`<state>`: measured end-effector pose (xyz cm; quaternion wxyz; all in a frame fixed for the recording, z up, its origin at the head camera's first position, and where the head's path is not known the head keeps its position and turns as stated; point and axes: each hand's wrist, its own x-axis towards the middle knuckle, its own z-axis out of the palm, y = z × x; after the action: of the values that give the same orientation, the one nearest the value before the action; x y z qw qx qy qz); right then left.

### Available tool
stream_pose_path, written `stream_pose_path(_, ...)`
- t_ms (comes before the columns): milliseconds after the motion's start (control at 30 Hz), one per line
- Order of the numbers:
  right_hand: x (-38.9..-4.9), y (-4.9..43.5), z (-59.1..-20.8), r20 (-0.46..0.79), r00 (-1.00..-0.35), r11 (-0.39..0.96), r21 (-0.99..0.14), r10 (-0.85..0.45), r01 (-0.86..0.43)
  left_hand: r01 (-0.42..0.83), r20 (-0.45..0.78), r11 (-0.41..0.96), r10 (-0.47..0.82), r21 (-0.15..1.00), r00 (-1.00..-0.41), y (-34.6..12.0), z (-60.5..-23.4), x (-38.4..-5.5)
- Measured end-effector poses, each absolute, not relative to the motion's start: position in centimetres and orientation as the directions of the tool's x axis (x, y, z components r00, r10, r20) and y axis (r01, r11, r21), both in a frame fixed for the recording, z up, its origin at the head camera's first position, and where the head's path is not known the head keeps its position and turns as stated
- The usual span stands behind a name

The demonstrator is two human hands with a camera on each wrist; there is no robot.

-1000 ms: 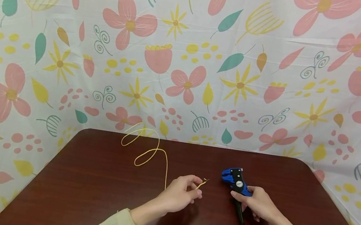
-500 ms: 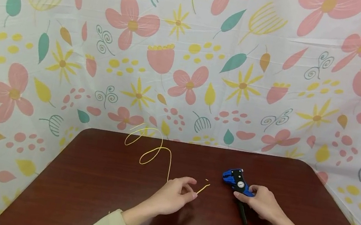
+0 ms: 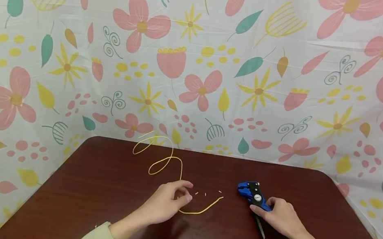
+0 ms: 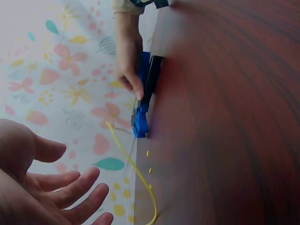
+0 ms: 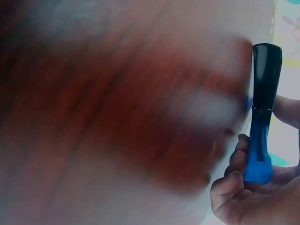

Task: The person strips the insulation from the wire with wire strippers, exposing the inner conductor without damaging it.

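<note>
My right hand (image 3: 282,218) grips a blue and black wire stripper (image 3: 249,189) by its handles, its blue head pointing to the far left. In the right wrist view the fingers wrap round the blue part of the wire stripper (image 5: 258,169), below its black handle end. My left hand (image 3: 164,203) hovers left of centre with nothing between its loosely bent fingers. Close to its fingertips lies a yellow wire (image 3: 200,212), its near end bending up to the right. In the left wrist view this wire (image 4: 133,164) runs apart from the spread fingers (image 4: 86,206).
Several short yellow bits, one of them a cut piece (image 3: 220,191), lie beyond the wire's near end. The rest of the wire loops (image 3: 160,166) toward the far edge of the dark wooden table (image 3: 106,189). A flower-printed cloth (image 3: 195,120) hangs behind.
My left hand has let go of the wire and moved left, leaving it on the table. Small yellow bits now show there. The right hand still holds the wire stripper, almost unmoved.
</note>
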<state>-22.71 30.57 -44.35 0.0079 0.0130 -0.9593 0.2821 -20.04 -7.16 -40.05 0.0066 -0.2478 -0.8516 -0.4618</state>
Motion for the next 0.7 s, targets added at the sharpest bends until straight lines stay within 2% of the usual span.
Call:
stream_pose_path(467, -22.6, 30.7, -44.4, 0.060, -0.997, 0.865, -0.498, -0.041, -0.066, 0.423, 0.266, 0.476, 0.363, 0.771, -0.893, -10.6, -39.5, -19.7)
stream_pose_path(700, -22.9, 32.4, -43.4, -0.068, -0.988, 0.824, -0.561, -0.137, -0.076, 0.390, 0.244, 0.504, 0.333, 0.771, -0.911, -11.7, -39.1, -19.4)
